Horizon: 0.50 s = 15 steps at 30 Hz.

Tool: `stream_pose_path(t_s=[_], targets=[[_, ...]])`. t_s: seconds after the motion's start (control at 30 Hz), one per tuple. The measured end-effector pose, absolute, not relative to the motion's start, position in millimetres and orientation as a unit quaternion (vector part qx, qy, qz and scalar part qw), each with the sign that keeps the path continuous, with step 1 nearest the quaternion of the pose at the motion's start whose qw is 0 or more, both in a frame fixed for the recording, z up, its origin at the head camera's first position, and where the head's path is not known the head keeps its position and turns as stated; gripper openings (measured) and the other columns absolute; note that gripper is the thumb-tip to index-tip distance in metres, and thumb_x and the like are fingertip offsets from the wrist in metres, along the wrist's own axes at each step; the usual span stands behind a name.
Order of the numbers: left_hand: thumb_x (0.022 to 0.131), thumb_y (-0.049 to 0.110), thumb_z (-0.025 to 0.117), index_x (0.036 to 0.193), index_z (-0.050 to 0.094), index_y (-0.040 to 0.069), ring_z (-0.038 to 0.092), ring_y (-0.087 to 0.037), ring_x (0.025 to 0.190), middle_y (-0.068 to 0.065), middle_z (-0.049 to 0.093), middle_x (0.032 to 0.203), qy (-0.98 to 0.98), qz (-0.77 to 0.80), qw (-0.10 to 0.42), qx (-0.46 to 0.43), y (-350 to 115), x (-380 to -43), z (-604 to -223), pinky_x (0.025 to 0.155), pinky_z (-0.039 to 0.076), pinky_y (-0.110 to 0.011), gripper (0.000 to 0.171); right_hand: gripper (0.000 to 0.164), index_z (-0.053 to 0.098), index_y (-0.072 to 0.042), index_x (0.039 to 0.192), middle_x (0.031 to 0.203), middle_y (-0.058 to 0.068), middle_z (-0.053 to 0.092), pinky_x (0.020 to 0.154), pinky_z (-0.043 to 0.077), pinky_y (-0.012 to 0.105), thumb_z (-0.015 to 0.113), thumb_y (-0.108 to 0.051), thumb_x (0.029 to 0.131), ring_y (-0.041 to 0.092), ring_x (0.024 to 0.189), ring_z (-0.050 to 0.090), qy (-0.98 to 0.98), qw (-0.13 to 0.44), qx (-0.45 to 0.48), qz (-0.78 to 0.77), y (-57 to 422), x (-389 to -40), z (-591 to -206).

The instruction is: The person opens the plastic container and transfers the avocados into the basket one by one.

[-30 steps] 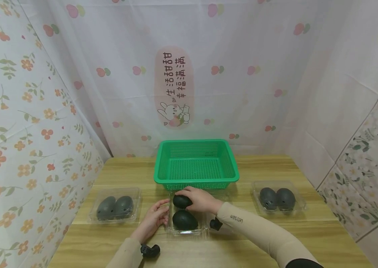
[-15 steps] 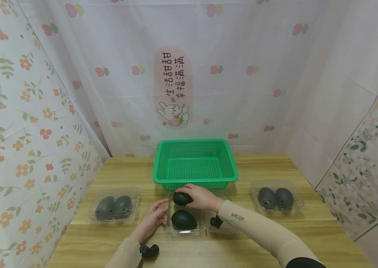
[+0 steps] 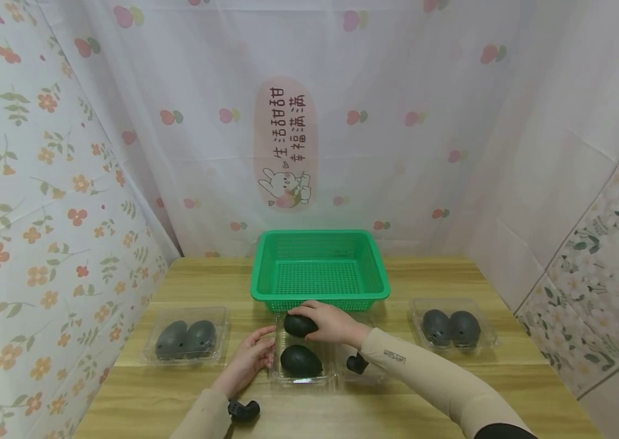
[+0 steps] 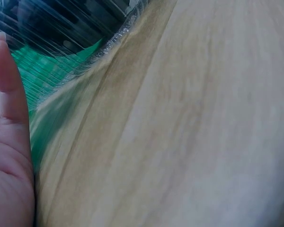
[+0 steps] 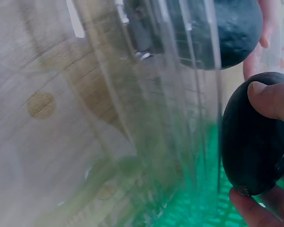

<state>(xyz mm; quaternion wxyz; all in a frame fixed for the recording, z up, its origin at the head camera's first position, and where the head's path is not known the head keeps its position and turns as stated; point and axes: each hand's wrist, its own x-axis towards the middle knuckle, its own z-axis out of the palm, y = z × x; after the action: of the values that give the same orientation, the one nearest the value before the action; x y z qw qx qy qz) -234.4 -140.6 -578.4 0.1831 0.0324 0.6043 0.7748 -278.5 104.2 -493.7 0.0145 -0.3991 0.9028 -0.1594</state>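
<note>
My right hand (image 3: 332, 323) grips a dark avocado (image 3: 298, 327) at the far end of an open clear plastic clamshell box (image 3: 305, 381). In the right wrist view the thumb and fingertips press on opposite sides of this avocado (image 5: 251, 142). A second avocado (image 3: 301, 361) lies in the near half of the box. At the box's left side rests my left hand (image 3: 249, 361), its fingers loosely extended against or close to the wall; exact contact is unclear. The box lid (image 3: 370, 377) lies folded out to the right, partly hidden under the right forearm.
Behind the box stands a green plastic basket (image 3: 262, 268) with nothing in it. Closed clear boxes with two avocados each sit at left (image 3: 186, 340) and right (image 3: 452, 328) on the wooden table (image 3: 298, 421). Patterned curtains (image 3: 222, 158) surround the table.
My right hand and the avocado in it have shifted very slightly back and to the right. The left hand and the boxes stay in place.
</note>
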Motion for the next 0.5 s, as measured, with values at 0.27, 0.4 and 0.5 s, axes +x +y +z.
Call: stream_pose_path(t_s=[0.27,0.4,0.5], targets=[[0.099,0.014,0.055,0.143,0.034,-0.004,0.053,-0.01,0.063,-0.002,0.052,0.081,0.6,0.778,0.181,0.032,-140,-235,-579,0.057,0.048,-0.023,0.052,0.067,0.049,-0.025,0.142,0.135,0.005,0.051,0.089,0.052,0.034,0.079,-0.02,0.082,0.02,0.113,0.057,0.9,0.009,-0.405,-0.159,106,-275,-488],[0.099,0.014,0.055,0.143,0.035,-0.004,0.053,-0.01,0.063,-0.002,0.052,0.082,0.601,0.778,0.18,0.031,-140,-235,-579,0.057,0.048,-0.023,0.052,0.067,0.05,-0.026,0.141,0.135,0.005,0.051,0.088,0.052,0.035,0.079,-0.02,0.082,0.021,0.114,0.057,0.897,0.008,-0.409,-0.164,107,-274,-483],[0.099,0.013,0.055,0.143,0.034,-0.005,0.053,-0.01,0.062,-0.002,0.052,0.082,0.601,0.778,0.18,0.031,-140,-235,-580,0.056,0.048,-0.022,0.052,0.066,0.05,-0.026,0.141,0.134,0.005,0.051,0.088,0.052,0.036,0.08,-0.02,0.081,0.021,0.113,0.057,0.897,0.008,-0.409,-0.169,108,-274,-480]])
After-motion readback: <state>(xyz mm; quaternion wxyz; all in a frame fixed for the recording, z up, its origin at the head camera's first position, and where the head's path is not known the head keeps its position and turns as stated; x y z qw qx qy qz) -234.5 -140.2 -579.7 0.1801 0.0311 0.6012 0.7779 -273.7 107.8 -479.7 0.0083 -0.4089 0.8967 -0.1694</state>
